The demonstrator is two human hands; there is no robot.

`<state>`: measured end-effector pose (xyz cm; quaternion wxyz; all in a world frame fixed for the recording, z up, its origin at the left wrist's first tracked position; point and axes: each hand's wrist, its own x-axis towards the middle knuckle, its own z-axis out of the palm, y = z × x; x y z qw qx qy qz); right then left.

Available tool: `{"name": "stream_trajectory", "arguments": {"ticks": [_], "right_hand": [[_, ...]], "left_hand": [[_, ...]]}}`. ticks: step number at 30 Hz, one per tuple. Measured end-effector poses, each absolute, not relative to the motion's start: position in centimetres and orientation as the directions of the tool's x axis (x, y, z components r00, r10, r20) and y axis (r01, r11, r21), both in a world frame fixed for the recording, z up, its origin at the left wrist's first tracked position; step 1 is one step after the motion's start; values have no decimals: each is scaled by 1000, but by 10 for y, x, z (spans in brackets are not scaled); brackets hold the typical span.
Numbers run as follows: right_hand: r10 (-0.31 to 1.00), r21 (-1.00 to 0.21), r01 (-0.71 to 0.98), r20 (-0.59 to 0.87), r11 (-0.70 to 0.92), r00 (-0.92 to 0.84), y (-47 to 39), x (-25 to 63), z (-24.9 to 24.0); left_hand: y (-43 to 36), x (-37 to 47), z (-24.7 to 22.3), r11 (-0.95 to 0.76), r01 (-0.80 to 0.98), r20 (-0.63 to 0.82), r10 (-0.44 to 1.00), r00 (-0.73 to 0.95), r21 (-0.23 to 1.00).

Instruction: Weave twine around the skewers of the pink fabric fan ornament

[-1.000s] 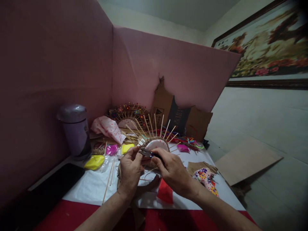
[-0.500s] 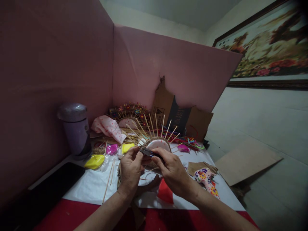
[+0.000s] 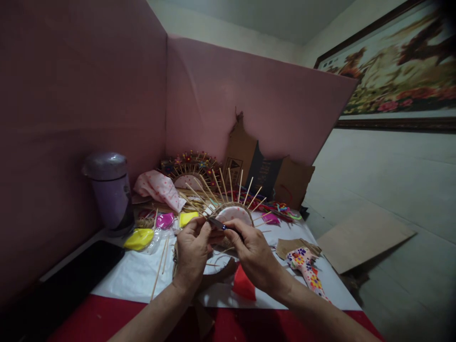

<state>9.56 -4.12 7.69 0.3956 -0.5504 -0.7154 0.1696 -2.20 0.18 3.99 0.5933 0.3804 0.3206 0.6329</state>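
Note:
A small dark cutting tool (image 3: pixel 217 223), pliers or scissors, is held in my right hand (image 3: pixel 254 254), its tip reaching to the fingertips of my left hand (image 3: pixel 194 249). My left fingers are pinched on the edge of a half-round craft piece. This piece has a dotted fabric centre (image 3: pixel 234 215), a brown woven rim and several thin sticks (image 3: pixel 231 185) fanning upward and outward. What exactly the left fingertips grip is too small to tell. Below the hands lie a brown curved scrap and a red piece (image 3: pixel 243 283).
Left: a purple lidded container (image 3: pixel 111 194), a black flat object (image 3: pixel 96 263), yellow packets (image 3: pixel 139 239) and a magenta packet (image 3: pixel 165 220). Behind: a finished-looking decorated fan (image 3: pixel 190 173), dotted cloth (image 3: pixel 160 187), cardboard (image 3: pixel 295 183) and coloured stems. Right: a flower-patterned object (image 3: pixel 304 266).
The tool's jaws look slimmer and closer together than before. Both hands keep nearly the same place, and the whole view has shifted slightly.

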Motion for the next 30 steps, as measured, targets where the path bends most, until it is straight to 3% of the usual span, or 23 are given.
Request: {"name": "stream_trajectory", "arguments": {"ticks": [14, 17, 20, 22, 25, 28, 30], "right_hand": [[921, -790, 541, 383, 288, 69, -38, 91, 64], [883, -769, 523, 465, 368, 62, -43, 96, 66], [760, -682, 594, 626, 426, 173, -46, 114, 78], [638, -618, 710, 705, 338, 310, -43, 136, 87], [612, -498, 865, 669, -54, 423, -28, 176, 96], [797, -238, 893, 404, -381, 448, -10, 210, 93], [874, -113, 903, 229, -414, 429, 0, 224, 83]], "left_hand": [[2, -22, 37, -7, -463, 32, 998, 45, 886], [5, -23, 39, 2, -482, 26, 998, 52, 876], [6, -24, 40, 16, -456, 14, 998, 63, 890], [6, -25, 41, 23, -450, 6, 998, 64, 893], [7, -25, 42, -37, -482, 45, 999, 4, 876], [11, -24, 41, -87, -518, 73, 996, -48, 851], [15, -25, 40, -110, -534, 90, 994, -64, 838]]}}
